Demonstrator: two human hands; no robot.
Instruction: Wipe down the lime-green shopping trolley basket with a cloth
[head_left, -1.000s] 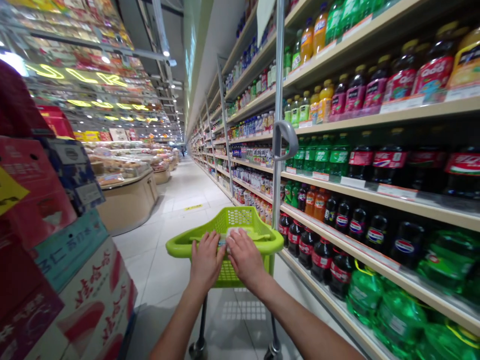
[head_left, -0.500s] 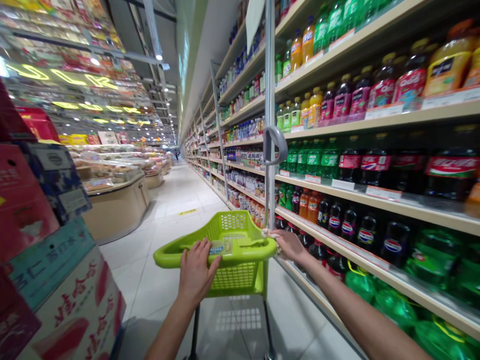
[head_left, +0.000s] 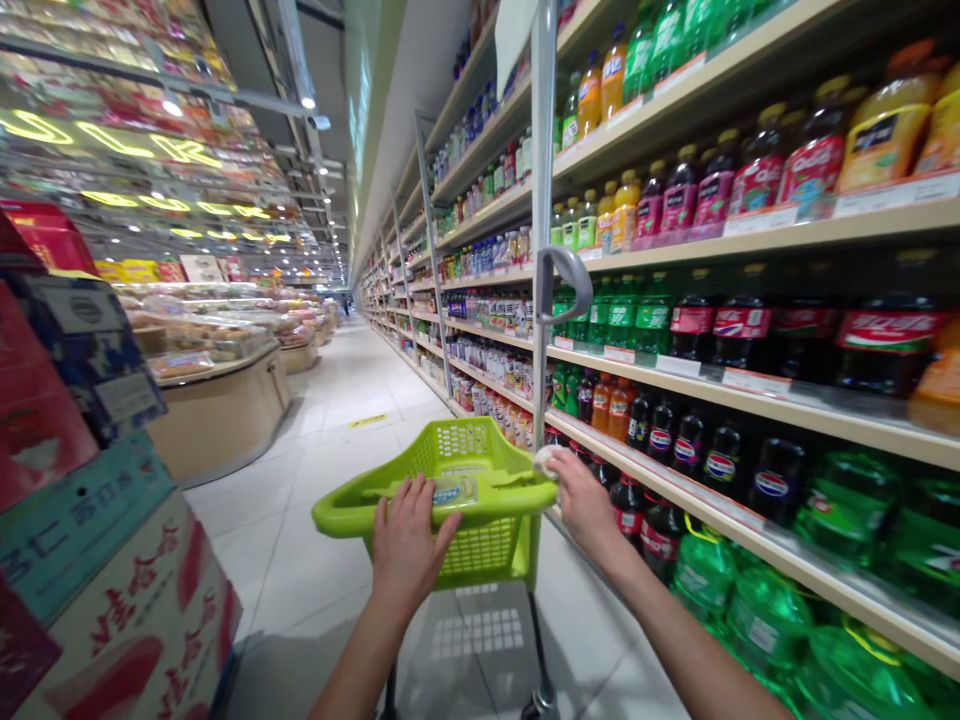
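The green shopping cart (head_left: 499, 505) stands on the tiled floor (head_left: 292, 590) right in front of me, just left of the drink shelves. Its long axis runs away from me, the narrower-looking far end of the basket pointing up the aisle, while its handlebar lies crosswise. There is one cart, with one label (head_left: 456, 490) set in the middle of the bar.

My left hand (head_left: 409, 530) lies palm down over the bar beside that label, fingers loosely extended, thumb spread out to the right; it isn't closed around anything. My right hand (head_left: 581, 500) is at the bar's right end, fingers curled closed on one small white cloth (head_left: 546, 460), most of it hidden by my grip.

Just beyond the right hand rises one metal post (head_left: 541, 380) with one grey loop handle (head_left: 566, 285). On the shelves to my right I count two orange bottles (head_left: 611, 405) side by side, then four dark bottles (head_left: 720, 463) with round labels. On my left are stacked boxes (head_left: 142, 620), and behind them a rounded display stand (head_left: 217, 425). One yellow strip (head_left: 367, 420) marks the floor ahead.
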